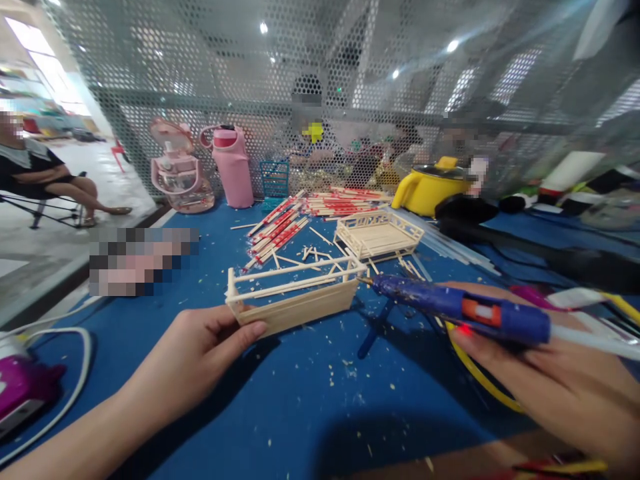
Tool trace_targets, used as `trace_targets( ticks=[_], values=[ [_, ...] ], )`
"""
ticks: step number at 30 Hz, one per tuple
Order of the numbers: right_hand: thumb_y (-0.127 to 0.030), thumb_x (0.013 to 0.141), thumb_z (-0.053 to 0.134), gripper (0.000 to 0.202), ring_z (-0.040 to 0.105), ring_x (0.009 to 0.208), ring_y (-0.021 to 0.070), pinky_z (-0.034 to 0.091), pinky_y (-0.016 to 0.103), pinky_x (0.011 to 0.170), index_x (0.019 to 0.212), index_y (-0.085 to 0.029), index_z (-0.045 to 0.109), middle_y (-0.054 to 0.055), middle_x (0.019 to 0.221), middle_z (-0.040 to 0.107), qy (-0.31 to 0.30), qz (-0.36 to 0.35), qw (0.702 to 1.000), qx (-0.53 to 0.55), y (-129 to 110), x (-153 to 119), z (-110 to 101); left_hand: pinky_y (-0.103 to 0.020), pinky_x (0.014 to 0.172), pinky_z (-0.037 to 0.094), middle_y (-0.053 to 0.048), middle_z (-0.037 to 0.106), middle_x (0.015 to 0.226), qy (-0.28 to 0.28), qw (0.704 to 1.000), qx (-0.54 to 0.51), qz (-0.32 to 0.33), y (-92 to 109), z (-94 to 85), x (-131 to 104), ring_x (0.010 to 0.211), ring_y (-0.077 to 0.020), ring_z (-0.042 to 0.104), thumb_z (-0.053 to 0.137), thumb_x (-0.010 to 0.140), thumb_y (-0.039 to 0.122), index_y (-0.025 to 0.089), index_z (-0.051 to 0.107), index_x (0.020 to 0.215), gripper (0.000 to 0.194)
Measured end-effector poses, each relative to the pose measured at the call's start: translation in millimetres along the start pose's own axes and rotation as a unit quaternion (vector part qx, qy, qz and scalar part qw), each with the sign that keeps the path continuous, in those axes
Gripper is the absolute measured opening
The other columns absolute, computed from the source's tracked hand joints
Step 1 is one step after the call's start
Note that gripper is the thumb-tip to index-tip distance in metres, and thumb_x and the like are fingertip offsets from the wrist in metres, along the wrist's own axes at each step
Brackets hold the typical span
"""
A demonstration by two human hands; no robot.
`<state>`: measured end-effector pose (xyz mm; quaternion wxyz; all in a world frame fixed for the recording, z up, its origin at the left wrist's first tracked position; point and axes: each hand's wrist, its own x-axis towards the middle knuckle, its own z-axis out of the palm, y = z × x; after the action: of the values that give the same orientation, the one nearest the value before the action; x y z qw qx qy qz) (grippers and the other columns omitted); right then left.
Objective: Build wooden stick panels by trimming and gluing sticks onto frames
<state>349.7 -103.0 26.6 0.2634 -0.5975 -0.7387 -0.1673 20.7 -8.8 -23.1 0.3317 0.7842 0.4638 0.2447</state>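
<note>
Between the thumb and fingers of my left hand (pixel 207 343) is the left end of a small wooden stick frame (pixel 300 310), tilted on its side above the blue table. My right hand (pixel 545 373) is wrapped round a blue hot glue gun (pixel 460 310), whose nozzle meets or nearly meets the frame's right upper corner. A red light glows by the right thumb. Just behind the frame, a second wooden stick tray with low railings (pixel 380 239) rests on the table among loose short sticks (pixel 315 254).
Red-wrapped stick bundles (pixel 283 230), a pink bottle (pixel 234 167), a clear pink jug (pixel 183 180) and a yellow pot (pixel 433 190) stand along a perforated metal screen (pixel 200 67). Clear glue sticks (pixel 450 243) lie right of centre. Cables (pixel 83 373) run at left. A seated person is far left.
</note>
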Motion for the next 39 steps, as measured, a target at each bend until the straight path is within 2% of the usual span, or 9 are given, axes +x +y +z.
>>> trace_targets(
  ticks=[3,6,12,19,28,35,39],
  values=[
    [-0.045,0.086,0.047,0.033,0.069,0.09,0.0204,0.06,0.026,0.071,0.108,-0.026,0.062,0.001,0.104,0.072,-0.006,-0.029,0.999,-0.015,-1.3,-8.4,1.6,-0.026,0.066,0.053,-0.002,0.075,0.09,-0.004,1.0,0.006,0.004,-2.6,0.2,0.2,0.08,-0.0231,0.068,0.055,0.083,0.042,0.021,0.072,0.084,0.027],
    [-0.045,0.087,0.045,0.033,0.07,0.086,0.0201,0.06,0.024,0.069,0.105,-0.024,0.062,0.003,0.1,0.073,-0.005,-0.039,0.999,-0.028,-4.1,-7.8,2.6,-0.027,0.069,0.053,-0.003,0.075,0.093,-0.007,1.0,0.011,0.014,-2.9,-0.2,-0.2,0.081,-0.0226,0.068,0.055,0.083,0.042,0.022,0.072,0.083,0.027],
    [-0.044,0.088,0.044,0.032,0.07,0.087,0.02,0.06,0.026,0.07,0.107,-0.025,0.06,0.003,0.099,0.073,0.005,-0.036,0.999,-0.03,-7.2,-4.0,7.2,-0.028,0.071,0.053,-0.002,0.075,0.09,-0.013,1.0,0.016,0.019,-1.8,-1.4,-0.3,0.08,-0.0216,0.067,0.054,0.084,0.041,0.022,0.072,0.081,0.026],
    [-0.045,0.088,0.044,0.031,0.07,0.086,0.0204,0.06,0.027,0.067,0.105,-0.026,0.06,0.003,0.098,0.073,0.013,-0.037,0.998,-0.041,-6.7,-6.3,8.4,-0.028,0.072,0.053,-0.001,0.075,0.094,-0.011,1.0,0.008,0.015,-0.8,-1.7,0.0,0.084,-0.0219,0.067,0.056,0.083,0.039,0.026,0.073,0.094,0.024],
    [-0.039,0.085,0.048,0.025,0.07,0.083,0.0192,0.06,0.025,0.069,0.103,-0.026,0.059,0.002,0.095,0.073,0.015,-0.049,0.998,-0.034,-12.9,-1.7,2.6,-0.029,0.069,0.054,-0.002,0.075,0.085,-0.012,1.0,0.003,0.004,2.9,-2.4,1.5,0.076,-0.0221,0.068,0.057,0.082,0.039,0.022,0.074,0.078,0.024],
    [-0.038,0.087,0.046,0.022,0.07,0.081,0.0213,0.059,0.029,0.066,0.1,-0.026,0.057,0.003,0.092,0.073,0.014,-0.046,0.998,-0.036,-10.4,-2.6,2.8,-0.033,0.077,0.054,-0.004,0.074,0.096,-0.032,0.999,-0.039,-0.005,1.7,-2.5,-0.8,0.087,-0.0244,0.067,0.061,0.08,0.039,0.023,0.073,0.099,0.027],
    [-0.04,0.087,0.047,0.021,0.069,0.083,0.0215,0.059,0.03,0.071,0.103,-0.03,0.055,0.0,0.096,0.071,0.013,-0.003,0.999,-0.033,-6.2,-12.5,1.4,-0.034,0.082,0.053,-0.005,0.073,0.103,-0.041,0.994,-0.096,-0.028,2.2,-1.6,-2.4,0.092,-0.024,0.066,0.062,0.08,0.038,0.022,0.068,0.109,0.035]
  ],
)
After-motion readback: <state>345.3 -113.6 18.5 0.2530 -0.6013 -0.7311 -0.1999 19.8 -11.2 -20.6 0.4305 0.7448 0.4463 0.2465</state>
